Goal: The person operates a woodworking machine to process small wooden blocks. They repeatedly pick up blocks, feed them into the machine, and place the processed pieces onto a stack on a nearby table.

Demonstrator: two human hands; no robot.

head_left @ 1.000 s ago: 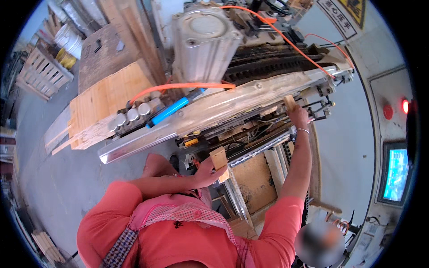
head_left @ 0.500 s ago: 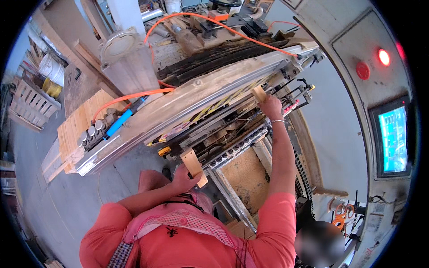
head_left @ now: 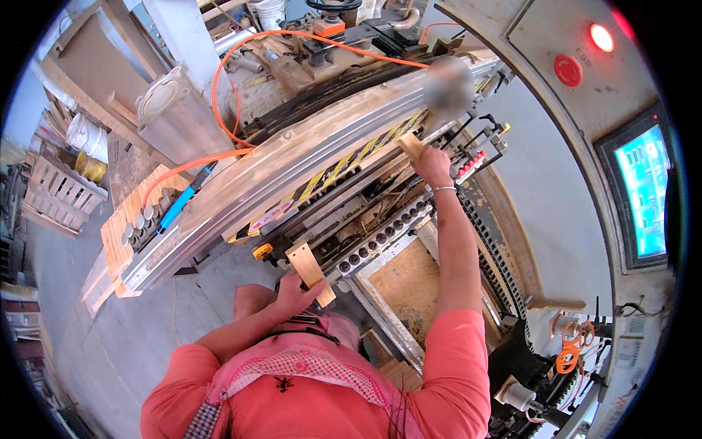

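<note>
My left hand (head_left: 296,294) grips a short pale wooden block (head_left: 306,265), which has small holes near its upper end. That block is held tilted in front of my body, by the near end of a long machine. My right arm reaches forward over the machine. Its hand (head_left: 434,167) is closed on a second small wooden block (head_left: 412,146), above the machine's dark rails. Part of this block is covered by my fingers. A row of round black knobs (head_left: 378,239) runs along the machine between my two hands.
A long beam with a metal rail (head_left: 314,164) and yellow-black striped tape crosses ahead. An orange hose (head_left: 292,33) loops over it. On the right stand a control panel with a lit screen (head_left: 643,194) and a red button (head_left: 567,70). A sawdust-covered panel (head_left: 409,285) lies below.
The view has shifted slightly, so the control panel and beam sit differently. Both hands keep their wooden blocks, with little movement relative to the machine.
</note>
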